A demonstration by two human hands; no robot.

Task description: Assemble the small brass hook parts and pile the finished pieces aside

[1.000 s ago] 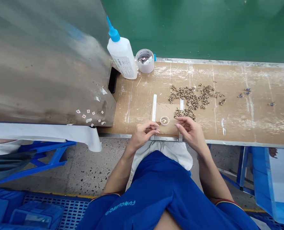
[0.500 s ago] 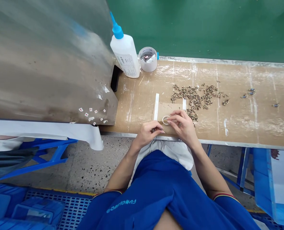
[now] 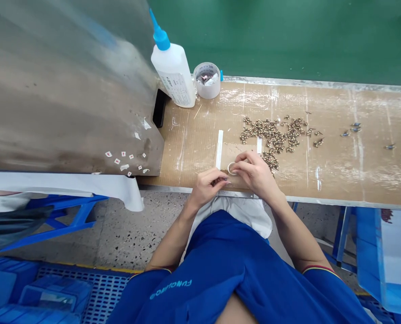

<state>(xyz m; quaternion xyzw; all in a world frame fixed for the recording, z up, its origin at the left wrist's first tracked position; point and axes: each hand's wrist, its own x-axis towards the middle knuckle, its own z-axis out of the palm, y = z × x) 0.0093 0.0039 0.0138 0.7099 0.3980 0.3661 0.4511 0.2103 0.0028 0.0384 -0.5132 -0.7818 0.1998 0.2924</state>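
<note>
My right hand [image 3: 256, 174] rests on the brown bench top [image 3: 339, 148], its fingertips pinched together on a small clear ring [image 3: 231, 168] between two white strips [image 3: 219, 143]. Just left of it, at the bench's front edge, my left hand [image 3: 205, 185] is curled, with thumb and fingers pressed on something too small to make out. A heap of small brass parts [image 3: 271, 132] lies just behind and right of my right hand.
A white squeeze bottle with a blue nozzle [image 3: 173, 67] and a small round tub [image 3: 207, 80] stand at the back left. A large metal housing [image 3: 68, 90] borders the bench's left. Stray parts [image 3: 351, 129] lie far right. Blue crates [image 3: 34, 297] are on the floor.
My right hand has moved left from beside the brass heap to the small ring and closed its fingertips on it. My left hand has stayed curled at the front edge.
</note>
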